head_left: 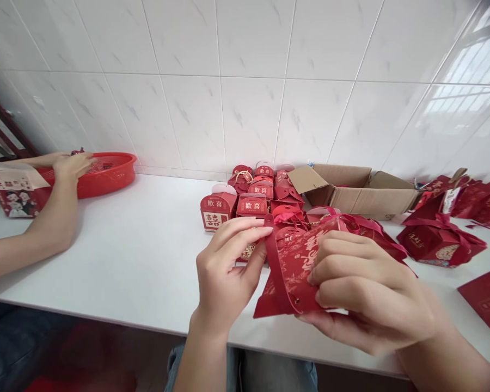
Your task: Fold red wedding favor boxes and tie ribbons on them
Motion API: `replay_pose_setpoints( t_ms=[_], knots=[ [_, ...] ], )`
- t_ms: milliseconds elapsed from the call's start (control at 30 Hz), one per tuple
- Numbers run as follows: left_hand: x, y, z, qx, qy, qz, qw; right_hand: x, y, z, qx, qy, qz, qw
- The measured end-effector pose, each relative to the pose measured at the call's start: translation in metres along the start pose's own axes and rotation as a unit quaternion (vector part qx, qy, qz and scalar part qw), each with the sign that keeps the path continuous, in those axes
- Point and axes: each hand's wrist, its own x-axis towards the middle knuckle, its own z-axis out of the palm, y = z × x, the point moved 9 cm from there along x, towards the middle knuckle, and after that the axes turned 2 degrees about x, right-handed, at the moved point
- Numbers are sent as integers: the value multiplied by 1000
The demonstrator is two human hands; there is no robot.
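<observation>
A red paper gift box (294,261) with pale printed characters is held tilted above the table's front part. My right hand (367,291) grips its body, fingers curled over the printed face and thumb underneath. A narrow red strap (276,267) with small holes runs along the box's left side. Its upper end is pinched between the fingertips of my left hand (226,272). Just behind stand several finished-looking red boxes (253,206), some with cord or ribbon; the held box and my hands partly hide them.
An open cardboard carton (363,201) stands against the tiled wall. To the right are a ribboned red box (441,237) and a flat red piece (484,299). At left, another person's hand (71,166) reaches over a red plastic basket (114,177), near a picture-printed box (18,193).
</observation>
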Motion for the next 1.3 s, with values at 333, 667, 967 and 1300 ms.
replay_pose_setpoints(
  t_ms=[333,667,967,1300],
  knots=[
    [-6,-18,10,-92,-40,-140,985,-2,6,-5,-2,17,23,1000],
    [-8,0,15,-251,-71,-244,934,0,15,-10,-2,48,57,997],
    [-5,5,9,-216,-62,-200,954,-1,14,-16,-14,57,67,996],
    [-7,5,16,-264,-87,-224,934,-1,15,-18,-34,64,60,996]
  ],
)
